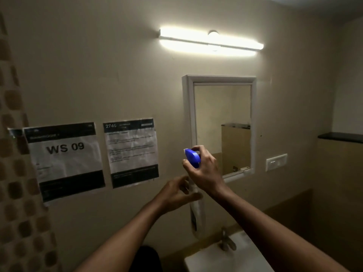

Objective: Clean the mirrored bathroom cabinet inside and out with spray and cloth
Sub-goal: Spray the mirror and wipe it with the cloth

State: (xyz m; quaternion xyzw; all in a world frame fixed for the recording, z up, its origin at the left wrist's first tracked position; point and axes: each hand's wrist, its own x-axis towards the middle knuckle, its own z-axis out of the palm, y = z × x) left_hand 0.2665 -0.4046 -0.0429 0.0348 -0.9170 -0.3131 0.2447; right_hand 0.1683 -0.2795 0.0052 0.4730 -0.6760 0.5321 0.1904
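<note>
Right hand point(204, 169) fingers wrapped round spray bottle point(196, 211) blue head; left hand point(176, 193) fingers loose, blurred.

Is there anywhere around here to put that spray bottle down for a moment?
Two flat spots show: the white sink rim left of the tap, and the dark ledge on the right wall above the switch plate. Both look bare, though each is partly cut off. In front of the mirrored cabinet both hands crowd the spray bottle.
</note>
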